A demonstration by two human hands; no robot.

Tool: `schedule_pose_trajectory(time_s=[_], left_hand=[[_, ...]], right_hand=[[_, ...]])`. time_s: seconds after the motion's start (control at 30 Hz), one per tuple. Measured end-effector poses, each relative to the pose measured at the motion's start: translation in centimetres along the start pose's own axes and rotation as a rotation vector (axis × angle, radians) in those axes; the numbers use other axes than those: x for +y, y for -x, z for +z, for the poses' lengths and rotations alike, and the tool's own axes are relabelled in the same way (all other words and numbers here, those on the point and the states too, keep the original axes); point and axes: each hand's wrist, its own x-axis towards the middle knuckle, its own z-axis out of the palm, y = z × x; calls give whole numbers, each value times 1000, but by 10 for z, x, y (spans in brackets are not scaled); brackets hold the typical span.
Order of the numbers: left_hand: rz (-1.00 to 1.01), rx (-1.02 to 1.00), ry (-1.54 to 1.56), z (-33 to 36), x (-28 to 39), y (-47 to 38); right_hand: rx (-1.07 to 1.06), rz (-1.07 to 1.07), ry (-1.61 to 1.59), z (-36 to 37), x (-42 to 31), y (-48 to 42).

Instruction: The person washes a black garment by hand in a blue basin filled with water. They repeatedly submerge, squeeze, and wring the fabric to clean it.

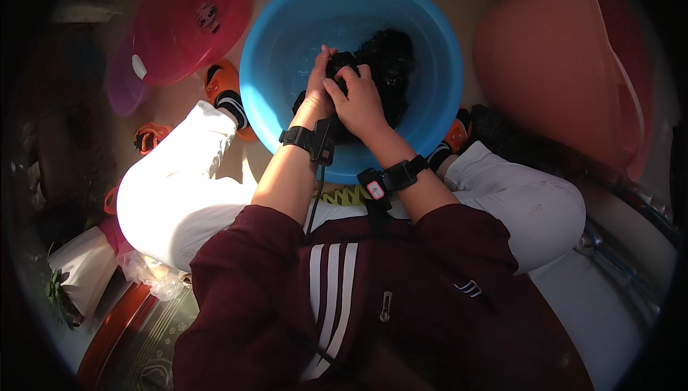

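A wet black cloth [389, 68] lies bunched in a blue plastic basin [441, 25] with some water at its bottom. My left hand [319, 82] is raised over the basin, seen edge-on, with part of the cloth against its palm. Across from it, my right hand [357, 95] grips the same bunch with curled fingers and thumb. Between the two hands the cloth is pressed together; the rest trails to the right and below my wrists. My forearms hide the basin's near part, and how far the left fingers close around the cloth is partly hidden.
A pink-red basin [188, 20] with a printed cartoon stands at the upper left, a purple one [123, 79] behind it. On the right a large salmon-pink tub [548, 63] rests tilted. My legs flank the blue basin. A clear plastic bag [161, 278] lies at lower left.
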Motion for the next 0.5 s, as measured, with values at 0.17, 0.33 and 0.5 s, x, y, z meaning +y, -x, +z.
schedule_pose_trajectory(time_s=[0.17,0.33,0.5], left_hand=[[-51,-148,-70,5,-1,8],[3,-57,-341,18,10,14],[327,61,-1041,29,19,11]], right_hand=[[37,51,77,-16,-15,4],[-74,259,-305,-32,11,-29],[27,405,-37,-41,52,-47]])
